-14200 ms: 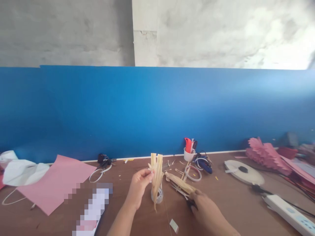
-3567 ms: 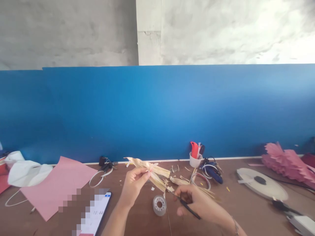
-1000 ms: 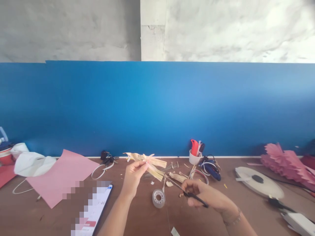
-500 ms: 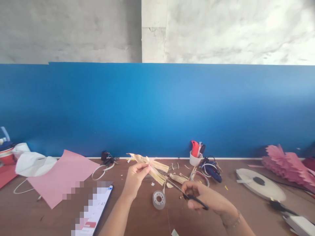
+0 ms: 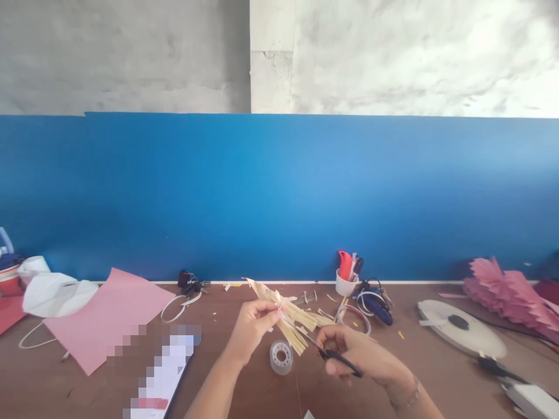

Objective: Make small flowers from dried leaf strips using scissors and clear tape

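Between thumb and fingers, my left hand [image 5: 253, 329] pinches a bow-like piece of pale yellow husk or crinkled paper [image 5: 299, 313] at its gathered middle. Its strips spread out to both sides, the lower right ones cut into a fringe. My right hand [image 5: 356, 352] is closed round the black handles of a pair of scissors [image 5: 338, 359]. The blades point up and left and lie against the strips, partly hidden by them. Just below on the table is a roll of clear tape [image 5: 280, 357].
A phone [image 5: 163, 372] and a pink sheet [image 5: 109, 317] lie at left. Behind my right hand stand a white cup of pens [image 5: 346, 283] and coiled wires [image 5: 356, 317]. Farther right are a white spool [image 5: 463, 326] and folded pink paper [image 5: 509, 294]. A blue partition [image 5: 279, 192] rises behind.
My left hand has moved right and slightly down with the yellow piece, closer to my right hand. The scissors have shifted a little left, and the strips have turned downward.
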`<state>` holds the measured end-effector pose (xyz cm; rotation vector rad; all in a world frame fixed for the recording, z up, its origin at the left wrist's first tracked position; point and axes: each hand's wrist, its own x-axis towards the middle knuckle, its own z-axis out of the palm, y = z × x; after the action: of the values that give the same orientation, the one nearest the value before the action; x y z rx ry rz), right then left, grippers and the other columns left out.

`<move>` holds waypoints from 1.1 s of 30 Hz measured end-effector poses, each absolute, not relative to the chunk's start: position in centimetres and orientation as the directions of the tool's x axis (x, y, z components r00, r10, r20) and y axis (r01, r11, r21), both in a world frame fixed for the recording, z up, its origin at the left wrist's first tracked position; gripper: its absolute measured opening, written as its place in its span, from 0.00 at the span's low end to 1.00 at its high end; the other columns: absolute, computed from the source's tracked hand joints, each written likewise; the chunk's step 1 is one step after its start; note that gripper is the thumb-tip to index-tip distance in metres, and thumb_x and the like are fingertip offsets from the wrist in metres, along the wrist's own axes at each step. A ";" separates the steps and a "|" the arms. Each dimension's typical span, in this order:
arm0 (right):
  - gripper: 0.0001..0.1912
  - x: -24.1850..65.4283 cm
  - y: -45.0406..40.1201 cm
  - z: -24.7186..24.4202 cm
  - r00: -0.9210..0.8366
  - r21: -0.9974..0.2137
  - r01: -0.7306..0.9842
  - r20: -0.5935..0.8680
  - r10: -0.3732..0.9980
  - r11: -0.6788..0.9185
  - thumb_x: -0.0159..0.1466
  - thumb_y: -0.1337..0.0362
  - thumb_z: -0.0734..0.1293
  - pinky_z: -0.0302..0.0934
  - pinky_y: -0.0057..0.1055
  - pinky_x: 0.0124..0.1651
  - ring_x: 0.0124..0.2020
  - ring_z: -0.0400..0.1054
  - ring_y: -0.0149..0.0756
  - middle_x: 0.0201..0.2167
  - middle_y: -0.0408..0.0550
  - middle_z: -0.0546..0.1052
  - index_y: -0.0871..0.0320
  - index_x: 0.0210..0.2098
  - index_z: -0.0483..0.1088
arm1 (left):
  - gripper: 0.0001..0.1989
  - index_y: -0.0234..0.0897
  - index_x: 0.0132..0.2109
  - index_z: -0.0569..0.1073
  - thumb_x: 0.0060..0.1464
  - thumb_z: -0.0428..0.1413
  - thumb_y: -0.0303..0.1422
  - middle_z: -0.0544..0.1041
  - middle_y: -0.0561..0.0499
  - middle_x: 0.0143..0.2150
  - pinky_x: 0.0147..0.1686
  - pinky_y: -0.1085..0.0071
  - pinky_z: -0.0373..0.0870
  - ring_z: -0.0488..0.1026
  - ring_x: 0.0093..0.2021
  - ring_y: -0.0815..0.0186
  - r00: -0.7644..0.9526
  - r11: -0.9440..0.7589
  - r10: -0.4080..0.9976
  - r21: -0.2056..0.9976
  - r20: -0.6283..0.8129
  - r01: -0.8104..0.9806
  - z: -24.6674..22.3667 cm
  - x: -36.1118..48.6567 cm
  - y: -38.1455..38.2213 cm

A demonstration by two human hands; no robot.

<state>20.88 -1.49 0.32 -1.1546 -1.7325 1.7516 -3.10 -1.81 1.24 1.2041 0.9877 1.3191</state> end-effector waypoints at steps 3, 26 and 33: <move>0.18 20.6 -1.6 0.5 -0.562 -0.951 0.275 -0.277 0.779 -0.140 0.44 0.64 0.74 0.51 0.18 0.15 0.14 0.61 0.21 0.20 0.35 0.68 0.60 0.31 0.66 | 0.10 0.32 0.29 0.80 0.44 0.63 0.36 0.77 0.48 0.27 0.31 0.72 0.64 0.69 0.29 0.65 0.085 -0.093 0.990 0.981 0.108 -0.168 0.8 -2.9 -1.7; 0.18 20.7 -1.4 0.3 -0.584 -0.953 0.262 -0.283 0.761 -0.153 0.44 0.64 0.75 0.49 0.18 0.15 0.14 0.60 0.21 0.18 0.36 0.69 0.60 0.31 0.66 | 0.08 0.33 0.28 0.80 0.44 0.62 0.35 0.75 0.51 0.24 0.29 0.74 0.59 0.63 0.26 0.70 0.108 -0.068 0.990 0.983 0.087 -0.170 0.6 -3.1 -1.6; 0.16 20.5 -1.6 0.6 -0.550 -0.944 0.283 -0.303 0.778 -0.169 0.44 0.69 0.73 0.50 0.18 0.14 0.13 0.60 0.21 0.17 0.34 0.68 0.59 0.31 0.66 | 0.08 0.33 0.28 0.80 0.43 0.62 0.35 0.76 0.50 0.26 0.31 0.73 0.59 0.64 0.28 0.68 0.106 -0.061 0.991 0.984 0.079 -0.165 0.6 -3.1 -1.7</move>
<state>20.53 -1.57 0.61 -1.2089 -1.7203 1.7671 -3.10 -1.72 0.64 1.1901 0.9736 1.2494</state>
